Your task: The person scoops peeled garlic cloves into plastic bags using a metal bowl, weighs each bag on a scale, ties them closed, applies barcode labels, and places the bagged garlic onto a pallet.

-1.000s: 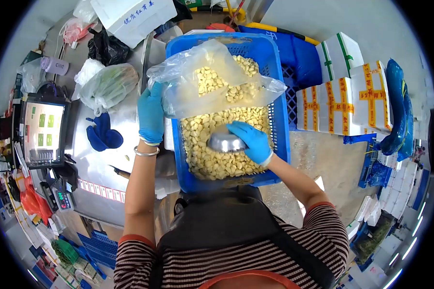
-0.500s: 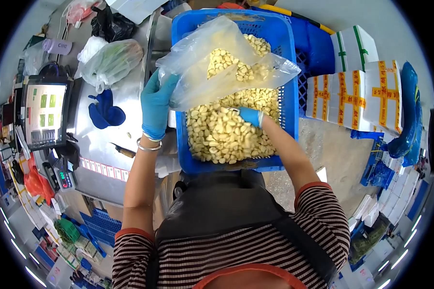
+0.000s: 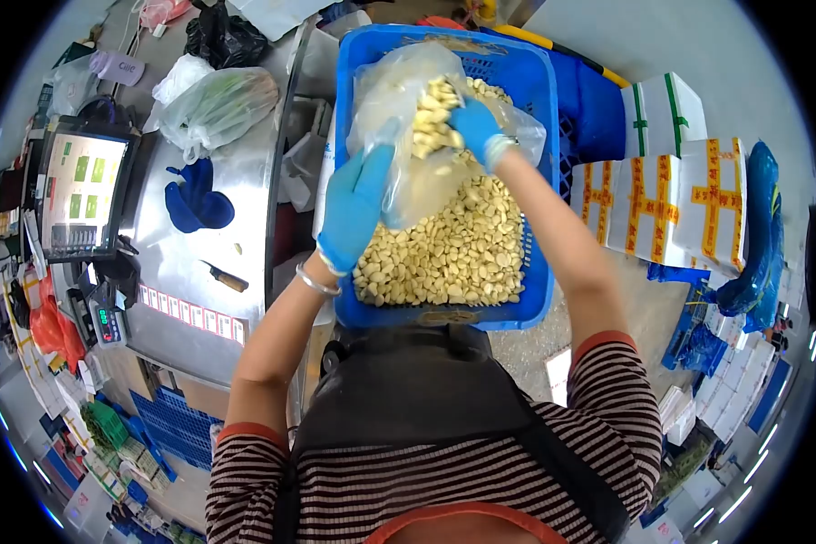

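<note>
left hand (image 3: pixel 354 208) part-open against bag (image 3: pixel 381 91), right hand (image 3: pixel 477 127) curled, both grips unclear; pale pieces (image 3: pixel 433 120) between may spill if bag sags.

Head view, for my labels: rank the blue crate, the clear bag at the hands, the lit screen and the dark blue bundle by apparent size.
1. Blue crate
2. Clear bag
3. Lit screen
4. Dark blue bundle

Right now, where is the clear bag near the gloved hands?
In the head view, the clear bag is at upper centre, over the far part of the blue crate, with the left hand at its left edge.
</note>
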A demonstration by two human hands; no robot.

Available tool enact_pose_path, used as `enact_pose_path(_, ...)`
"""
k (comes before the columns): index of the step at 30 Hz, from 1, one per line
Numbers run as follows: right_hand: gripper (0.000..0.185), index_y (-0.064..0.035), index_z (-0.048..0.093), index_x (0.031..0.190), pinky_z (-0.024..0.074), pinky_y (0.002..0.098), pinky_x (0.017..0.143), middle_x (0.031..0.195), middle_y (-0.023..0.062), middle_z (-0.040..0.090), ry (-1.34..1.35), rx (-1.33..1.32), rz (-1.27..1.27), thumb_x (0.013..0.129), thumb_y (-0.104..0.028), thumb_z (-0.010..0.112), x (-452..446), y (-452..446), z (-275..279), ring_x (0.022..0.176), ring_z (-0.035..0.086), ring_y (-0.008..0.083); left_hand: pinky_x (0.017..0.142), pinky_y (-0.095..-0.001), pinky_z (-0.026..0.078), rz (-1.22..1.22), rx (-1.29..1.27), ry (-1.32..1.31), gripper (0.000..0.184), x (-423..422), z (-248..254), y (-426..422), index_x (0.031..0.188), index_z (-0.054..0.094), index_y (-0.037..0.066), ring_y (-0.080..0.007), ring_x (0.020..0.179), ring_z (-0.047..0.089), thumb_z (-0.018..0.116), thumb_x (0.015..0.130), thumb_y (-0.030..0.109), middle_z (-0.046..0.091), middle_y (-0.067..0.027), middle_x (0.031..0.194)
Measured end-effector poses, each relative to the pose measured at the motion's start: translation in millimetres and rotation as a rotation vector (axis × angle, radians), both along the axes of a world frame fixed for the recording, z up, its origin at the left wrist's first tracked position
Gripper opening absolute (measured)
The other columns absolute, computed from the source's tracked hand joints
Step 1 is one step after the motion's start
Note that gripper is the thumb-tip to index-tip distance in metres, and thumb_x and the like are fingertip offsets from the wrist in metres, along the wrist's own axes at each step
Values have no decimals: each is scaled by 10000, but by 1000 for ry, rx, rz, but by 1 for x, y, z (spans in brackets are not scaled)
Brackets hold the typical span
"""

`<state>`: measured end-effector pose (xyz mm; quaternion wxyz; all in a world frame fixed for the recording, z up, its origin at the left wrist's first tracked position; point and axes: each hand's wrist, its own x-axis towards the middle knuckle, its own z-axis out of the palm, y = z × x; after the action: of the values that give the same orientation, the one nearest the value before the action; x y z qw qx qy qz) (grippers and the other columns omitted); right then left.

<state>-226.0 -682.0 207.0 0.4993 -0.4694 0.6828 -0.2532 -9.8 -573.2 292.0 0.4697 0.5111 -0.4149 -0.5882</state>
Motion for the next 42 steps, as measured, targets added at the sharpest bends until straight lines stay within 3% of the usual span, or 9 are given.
enact_pose_path(3,436,-36,548,1223,505,384,827,1184,227,594,833,-911,320,804,71,496,27,-7,6,979,622,330,617,-198,404,40,-37,134,270,-1,9,-19,1047,670,-2,-20,714,483,554,986,235,566,49,806)
enact_pose_path(10,604,-75,585,1299,454,367,1031,1296,146,595,261,-1028,191,717,67,664,-6,114,61,1204,565,332,651,-189,420,119,12,218,296,34,15,-27,1056,653,-2,-18,725,474,520,1012,259,557,52,827)
enact_pose_path(15,584,-164,613,1271,525,372,859,1239,136,617,750,-683,208,749,90,542,-73,168,-19,1083,623,324,594,-187,361,135,-1,111,278,56,-24,-15,1064,666,1,-10,680,426,550,999,245,507,89,767)
enact_pose_path(19,430,-132,616,1246,527,364,775,1126,128,667,217,147,-78,835,-21,551,-87,170,-135,946,662,313,772,-221,481,134,59,5,382,52,-21,-6,1236,611,-33,-74,853,568,472,1029,257,634,-8,1002)
enact_pose_path(26,395,-42,597,1280,499,361,793,1056,196,684,23,487,715,925,-147,459,-57,170,-242,849,644,214,588,-194,369,154,47,-19,309,36,-7,-1,1039,668,26,-31,654,444,516,1015,293,517,61,747)
enact_pose_path(29,425,-60,553,1328,503,322,929,1136,170,678,-216,435,482,932,-178,453,-44,152,-91,996,664,217,484,-199,318,185,72,-36,288,30,1,1,912,680,60,-21,543,388,532,1009,287,460,80,628)
enact_pose_path(34,611,-114,265,1515,566,320,854,1089,161,694,-164,258,695,961,-254,483,-87,114,-32,952,692,194,464,-206,303,132,78,-39,273,34,-16,14,876,672,27,-5,558,367,552,999,239,487,77,650)
enact_pose_path(39,389,44,566,1239,559,320,807,1067,187,683,-631,368,88,916,-172,556,-60,58,10,911,686,214,493,-213,339,-146,-18,-165,253,17,-16,29,909,676,6,-15,572,386,565,991,218,493,81,657)
enact_pose_path(42,371,-22,578,1242,530,381,816,1132,171,652,163,-191,2,892,-136,534,0,20,-11,949,660,286,514,-205,346,-63,21,20,228,-21,19,20,967,686,31,-18,591,396,552,995,214,495,84,706)
